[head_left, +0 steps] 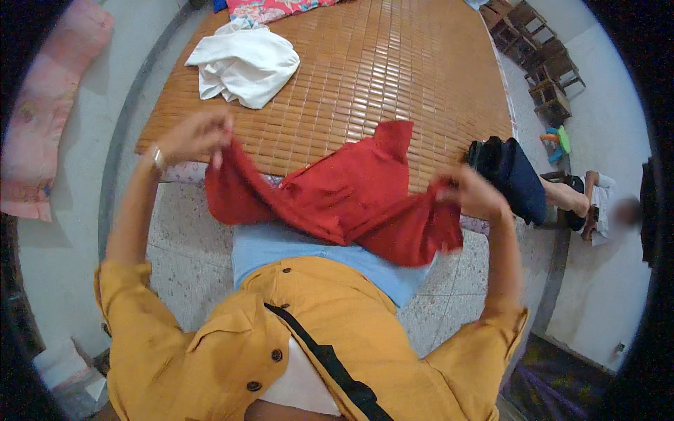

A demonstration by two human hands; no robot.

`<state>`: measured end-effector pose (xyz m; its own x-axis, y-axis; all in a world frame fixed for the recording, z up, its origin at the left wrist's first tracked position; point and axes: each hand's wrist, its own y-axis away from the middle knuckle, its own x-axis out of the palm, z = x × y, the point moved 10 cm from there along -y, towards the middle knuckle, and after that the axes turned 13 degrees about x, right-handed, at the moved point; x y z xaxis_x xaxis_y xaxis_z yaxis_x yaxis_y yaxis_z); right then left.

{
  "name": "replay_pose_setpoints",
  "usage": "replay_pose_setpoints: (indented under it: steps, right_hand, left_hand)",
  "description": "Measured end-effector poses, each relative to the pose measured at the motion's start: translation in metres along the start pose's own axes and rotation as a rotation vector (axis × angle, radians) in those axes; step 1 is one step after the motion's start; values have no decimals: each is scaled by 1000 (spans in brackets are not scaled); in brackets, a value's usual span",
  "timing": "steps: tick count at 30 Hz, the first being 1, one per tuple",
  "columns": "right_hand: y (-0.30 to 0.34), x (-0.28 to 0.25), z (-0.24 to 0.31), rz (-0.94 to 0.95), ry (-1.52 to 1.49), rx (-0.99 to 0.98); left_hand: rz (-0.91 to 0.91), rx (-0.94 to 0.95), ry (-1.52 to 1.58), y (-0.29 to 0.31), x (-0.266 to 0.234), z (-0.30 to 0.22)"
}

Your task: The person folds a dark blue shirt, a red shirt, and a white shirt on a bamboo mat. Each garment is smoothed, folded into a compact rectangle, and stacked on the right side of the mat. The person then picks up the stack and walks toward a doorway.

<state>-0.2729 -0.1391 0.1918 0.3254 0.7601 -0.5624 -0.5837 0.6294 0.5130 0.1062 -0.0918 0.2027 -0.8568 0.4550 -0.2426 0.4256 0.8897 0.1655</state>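
A red collared shirt is stretched between my two hands, over my lap and the near edge of the bamboo mat. My left hand, with a watch at the wrist, pinches one end of the shirt. On the other side my right hand grips the opposite end, slightly blurred. The shirt's collar points away from me, toward the mat. Its middle sags and rests partly on the mat's edge. Some fingertips of both hands are hidden by cloth.
A crumpled white garment lies on the bamboo mat at the far left. Folded dark clothes are stacked at the mat's right edge. Wooden stools line the right wall, where another person sits. Pink floral cloth lies at the back.
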Motion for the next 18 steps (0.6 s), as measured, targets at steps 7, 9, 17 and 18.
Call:
replay_pose_setpoints:
  steps: [7, 9, 17, 18]
  right_hand:
    - [67, -375, 46, -1521, 44, -313]
    - [131, -409, 96, -1797, 199, -349]
    - [173, -341, 137, -1917, 491, -447]
    - [172, -309, 133, -1939, 622, -392]
  left_hand:
    - [-1371, 813, -1068, -42, -248, -219]
    - [-1319, 923, -928, -21, -241, -304]
    - [-1124, 998, -252, -23, -193, -288]
    - [-1121, 1071, -477, -52, -186, -257]
